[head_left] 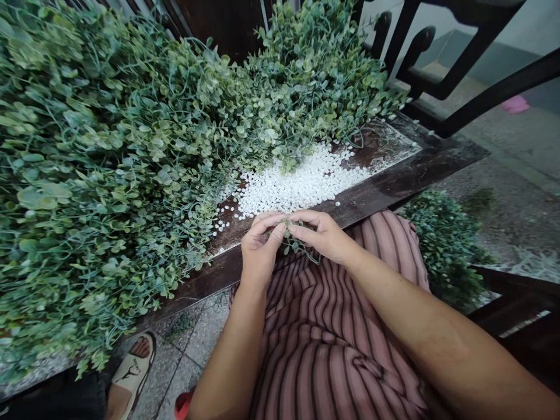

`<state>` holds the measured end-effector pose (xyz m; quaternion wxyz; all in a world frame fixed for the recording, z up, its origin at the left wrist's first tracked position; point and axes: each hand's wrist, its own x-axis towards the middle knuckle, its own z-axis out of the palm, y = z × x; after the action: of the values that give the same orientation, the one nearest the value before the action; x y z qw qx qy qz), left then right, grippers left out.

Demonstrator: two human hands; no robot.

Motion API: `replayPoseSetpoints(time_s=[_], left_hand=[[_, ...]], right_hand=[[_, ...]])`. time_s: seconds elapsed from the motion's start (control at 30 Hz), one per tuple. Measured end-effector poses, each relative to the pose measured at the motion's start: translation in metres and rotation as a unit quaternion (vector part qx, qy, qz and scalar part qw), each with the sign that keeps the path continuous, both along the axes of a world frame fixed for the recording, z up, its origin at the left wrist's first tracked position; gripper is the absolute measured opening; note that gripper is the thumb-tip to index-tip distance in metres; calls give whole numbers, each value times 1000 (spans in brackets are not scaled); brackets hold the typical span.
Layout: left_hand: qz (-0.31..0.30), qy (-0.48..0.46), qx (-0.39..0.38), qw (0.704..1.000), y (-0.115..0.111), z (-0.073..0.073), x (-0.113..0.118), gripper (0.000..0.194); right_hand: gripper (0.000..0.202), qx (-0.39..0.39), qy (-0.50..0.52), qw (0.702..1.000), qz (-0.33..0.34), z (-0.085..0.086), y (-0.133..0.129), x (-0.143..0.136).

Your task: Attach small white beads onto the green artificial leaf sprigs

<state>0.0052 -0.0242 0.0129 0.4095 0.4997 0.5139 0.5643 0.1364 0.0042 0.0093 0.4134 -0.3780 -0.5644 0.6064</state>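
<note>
Head view: sprig (294,244) between both hands (292,239).

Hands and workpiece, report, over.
Left hand and right hand pinching one small green sprig between them. White beads loose on the bench just beyond. Leafy pile crowding the left side.

Blocked across the left and upper middle by heaped greenery (109,151). Open from above over the white pellets (293,189) at centre, and along the strip of dark wood (394,184) rightward. Barred at upper right by curved dark rails (494,100), below centre by striped cloth (315,356). Probably tight around the leafy bundle (450,248) at right, rather dim there.
</note>
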Motion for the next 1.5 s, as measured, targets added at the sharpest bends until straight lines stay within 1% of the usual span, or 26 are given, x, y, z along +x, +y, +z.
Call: replayPoseSetpoints(time_s=[0.1, 0.17, 0.23, 0.3, 0.37, 0.43, 0.5, 0.57, 0.67, 0.77, 0.83, 0.9, 0.97, 1.0, 1.07, 1.17, 1.23, 1.33, 1.4, 1.5], left_hand=[[19, 53, 8, 998, -3, 1, -8, 13], [56, 126, 24, 990, -4, 0, -18, 13], [96, 218, 33, 971, -5, -3, -31, 12], [113, 302, 27, 946, -5, -8, -42, 12], [107, 365, 17, 925, -4, -15, -49, 13], [96, 408, 12, 908, -1, -22, -49, 15], [89, 429, 9, 899, 5, -28, -44, 15], [84, 432, -4, 898, 12, -31, -38, 15], [69, 442, -49, 893, 21, -27, -33, 15], [42, 480, -73, 873, 27, -20, -34, 17], [20, 499, -69, 864, 29, -17, -36, 17], [6, 504, -60, 862, 32, -15, -37, 16], [9, 489, -51, 871, 33, -16, -38, 14], [19, 471, -46, 881, 34, -16, -38, 12], [49, 410, -48, 910, 34, -17, -37, 9], [91, 255, -78, 960, 31, -15, -33, 7], [96, 146, -92, 980, 27, -11, -27, 9], [78, 45, -100, 991, 18, -4, -18, 13], [61, 4, -105, 993, 12, -1, -12, 14], [47, -42, -106, 992, 7, 0, -7, 14]], right_hand=[[13, 1, -8, 1000, -8, 4, -1, 3], [14, -17, -6, 1000, -14, 7, 0, 5], [17, -38, 5, 999, -35, 8, 0, 9], [20, -53, 15, 996, -67, 9, 2, 13], [21, -63, 20, 994, -92, 9, 3, 16], [22, -72, 26, 992, -96, 8, 3, 17], [21, -73, 29, 993, -88, 7, 3, 16], [18, -67, 18, 995, -71, 7, 3, 14], [12, -37, -19, 999, -35, 7, 4, 12], [11, -2, -36, 999, -8, 6, 6, 8], [10, -23, -28, 999, 5, 4, 6, 6], [12, -60, -28, 998, 22, 2, 6, 4], [13, -75, -43, 996, 31, -1, 5, 2], [14, -71, -54, 995, 32, -2, 4, 2], [15, -60, -73, 995, 23, -2, 4, 1], [14, -58, -86, 995, -7, 0, 5, 1], [13, -52, -84, 995, -30, 1, 6, 0], [12, -31, -80, 995, -51, -1, 7, -1], [13, -17, -82, 995, -59, -3, 7, -2], [13, 0, -89, 994, -68, -5, 5, -4]])
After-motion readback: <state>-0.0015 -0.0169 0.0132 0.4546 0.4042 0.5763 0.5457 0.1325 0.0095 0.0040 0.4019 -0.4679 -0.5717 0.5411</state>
